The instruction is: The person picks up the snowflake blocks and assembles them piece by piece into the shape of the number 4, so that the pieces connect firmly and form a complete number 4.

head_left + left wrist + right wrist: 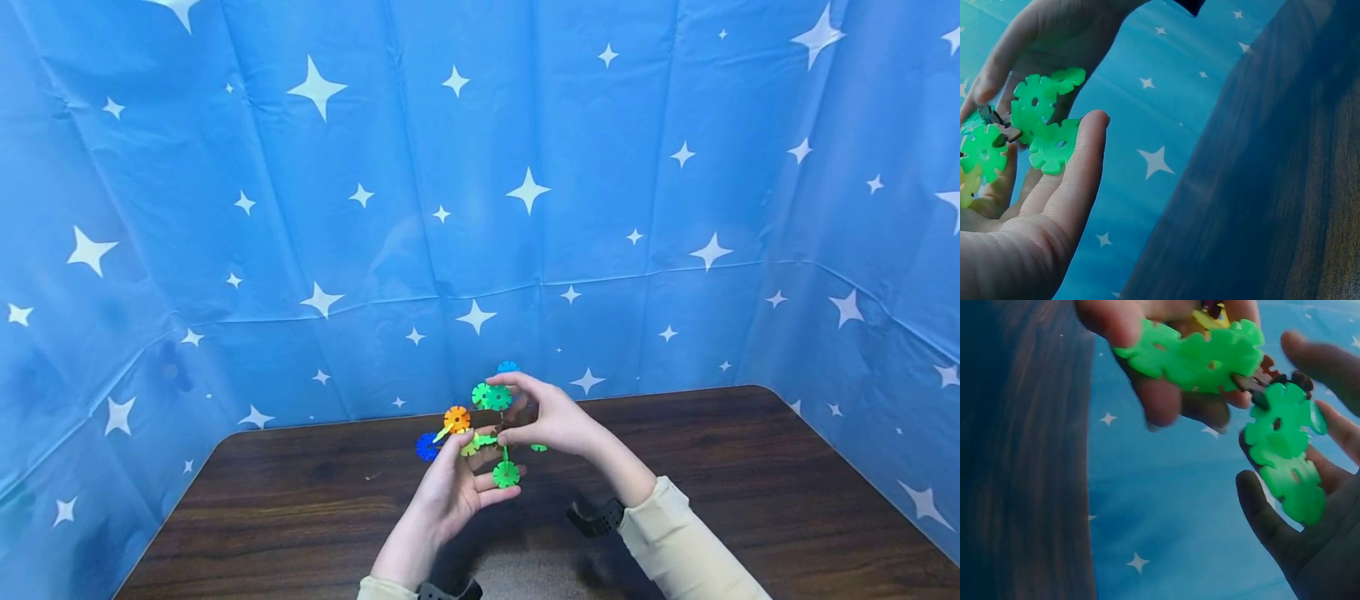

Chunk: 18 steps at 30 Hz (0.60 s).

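Note:
Above the table, both hands have hold of a build of interlocking notched plastic discs. Its orange disc (457, 419) and dark blue disc (427, 447) stick out on the left, and a green disc (506, 474) hangs at the bottom. My left hand (450, 496) grips it from below, thumb in front and fingers behind. From the right, my right hand (558, 421) holds the upper part, its thumb and index finger curved around green discs (1282, 431). Small brown pieces (1263, 376) join the green groups in the right wrist view. Fingers hide part of the build.
The dark wood-grain table (300, 517) lies beneath the hands. A blue curtain with white stars (480, 167) encloses its back and sides. Black straps (596, 518) circle both wrists.

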{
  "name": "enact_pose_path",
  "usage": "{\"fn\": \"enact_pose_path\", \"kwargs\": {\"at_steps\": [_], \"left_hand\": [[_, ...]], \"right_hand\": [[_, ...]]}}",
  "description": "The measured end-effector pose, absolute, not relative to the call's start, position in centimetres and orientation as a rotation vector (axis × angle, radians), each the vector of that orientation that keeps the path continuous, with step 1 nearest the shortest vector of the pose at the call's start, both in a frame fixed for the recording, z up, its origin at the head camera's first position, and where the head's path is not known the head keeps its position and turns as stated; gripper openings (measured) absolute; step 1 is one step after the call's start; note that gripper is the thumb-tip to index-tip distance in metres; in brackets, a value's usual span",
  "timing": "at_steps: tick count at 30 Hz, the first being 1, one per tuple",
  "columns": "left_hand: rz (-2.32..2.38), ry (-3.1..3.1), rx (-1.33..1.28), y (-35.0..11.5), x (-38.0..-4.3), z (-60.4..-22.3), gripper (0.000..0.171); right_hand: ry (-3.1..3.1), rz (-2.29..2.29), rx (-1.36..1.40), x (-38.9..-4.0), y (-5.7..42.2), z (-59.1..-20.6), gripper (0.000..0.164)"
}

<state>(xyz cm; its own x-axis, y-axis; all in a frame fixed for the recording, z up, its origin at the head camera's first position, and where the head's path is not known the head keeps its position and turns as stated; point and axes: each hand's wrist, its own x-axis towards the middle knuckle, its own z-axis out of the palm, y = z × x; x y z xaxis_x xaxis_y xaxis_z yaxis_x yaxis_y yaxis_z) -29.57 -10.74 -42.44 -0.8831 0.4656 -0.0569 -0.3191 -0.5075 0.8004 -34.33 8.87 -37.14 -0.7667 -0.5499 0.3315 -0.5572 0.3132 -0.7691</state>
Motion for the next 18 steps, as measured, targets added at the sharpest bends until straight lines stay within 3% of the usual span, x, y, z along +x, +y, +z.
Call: {"fn": "enact_pose_path", "kwargs": {"at_steps": [18], "left_hand": [[2.363,1.243,0.212,-10.8,-29.6,-42.2,0.046]], "right_hand": [[-2.402,1.644,0.998,-33.6,7.8,-38.6,0.068]]}}
